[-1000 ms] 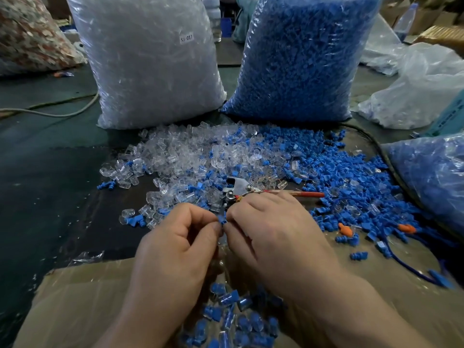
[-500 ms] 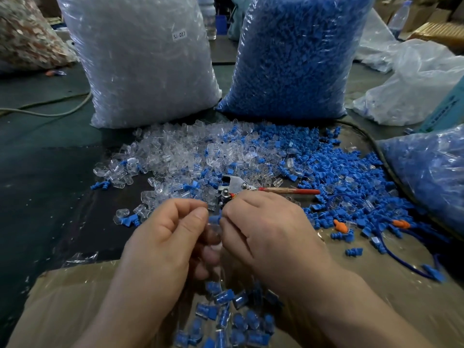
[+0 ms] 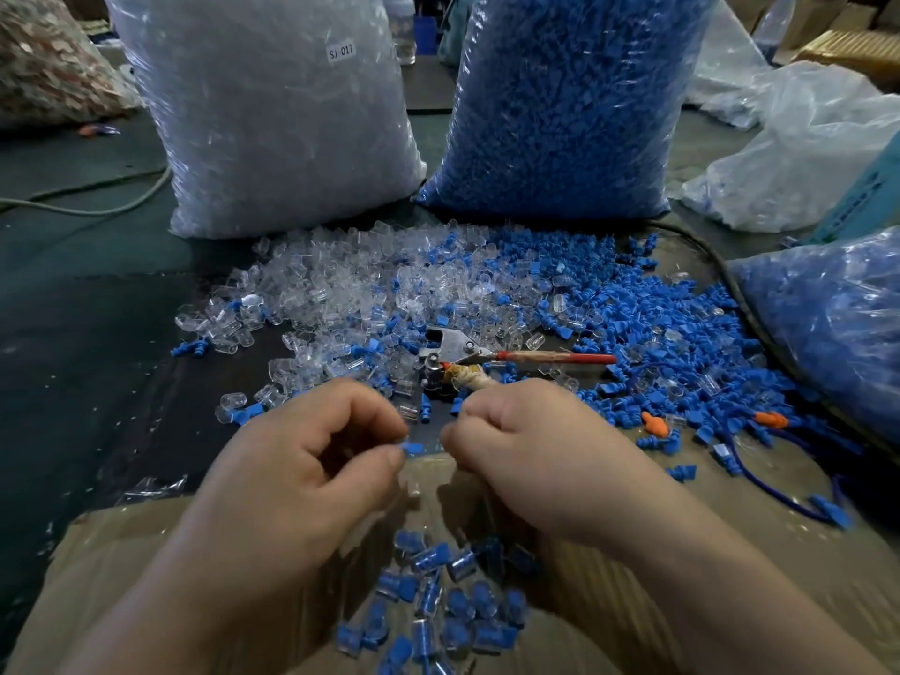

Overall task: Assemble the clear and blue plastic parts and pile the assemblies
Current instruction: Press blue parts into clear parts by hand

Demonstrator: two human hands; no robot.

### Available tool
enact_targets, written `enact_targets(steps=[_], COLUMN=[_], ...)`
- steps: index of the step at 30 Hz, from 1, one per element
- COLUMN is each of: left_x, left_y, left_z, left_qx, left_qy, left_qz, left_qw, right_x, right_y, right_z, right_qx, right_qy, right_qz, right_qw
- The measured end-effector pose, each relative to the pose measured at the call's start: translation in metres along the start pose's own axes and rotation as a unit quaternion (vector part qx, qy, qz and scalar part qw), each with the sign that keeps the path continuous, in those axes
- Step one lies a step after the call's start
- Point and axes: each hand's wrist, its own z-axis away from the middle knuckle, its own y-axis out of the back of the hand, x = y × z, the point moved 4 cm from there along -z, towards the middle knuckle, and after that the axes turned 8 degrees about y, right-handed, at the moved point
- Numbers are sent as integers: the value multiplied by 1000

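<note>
Nearest: pile of assembled clear-and-blue plastic pieces (image 3: pixel 438 606), heaped on a brown cardboard sheet (image 3: pixel 146 552). Above it, left hand (image 3: pixel 302 470), thumb and forefinger pinching one small blue plastic plug (image 3: pixel 413 449). Right hand (image 3: pixel 531 455) just beside, apart from the plug, fingers curled; contents cannot be told. Beyond: metal pliers with red handles (image 3: pixel 458 353), lying among loose clear plastic caps (image 3: pixel 350 289) and loose blue plastic plugs (image 3: pixel 657 324). Farthest: tall clear bag of clear caps (image 3: pixel 272 114), beside it a tall clear bag of blue plugs (image 3: pixel 570 99).
</note>
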Motion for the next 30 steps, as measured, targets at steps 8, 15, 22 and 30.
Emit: enact_targets(steps=[8, 15, 22, 30], left_x=[4, 0, -24, -16], left_y=[-19, -12, -7, -21], left_z=[3, -1, -13, -17], left_qx=[-169, -102, 32, -6], left_qy=[24, 62, 118, 87], left_qz=[-163, -158, -380, -324], left_qw=[972, 980, 917, 942], right_x=[12, 21, 13, 12], right_y=[0, 0, -16, -24], right_z=[2, -14, -27, -35], right_qx=[6, 75, 59, 55], right_qy=[26, 7, 76, 129], right_qz=[311, 335, 335, 298], right_qw=[950, 939, 937, 944])
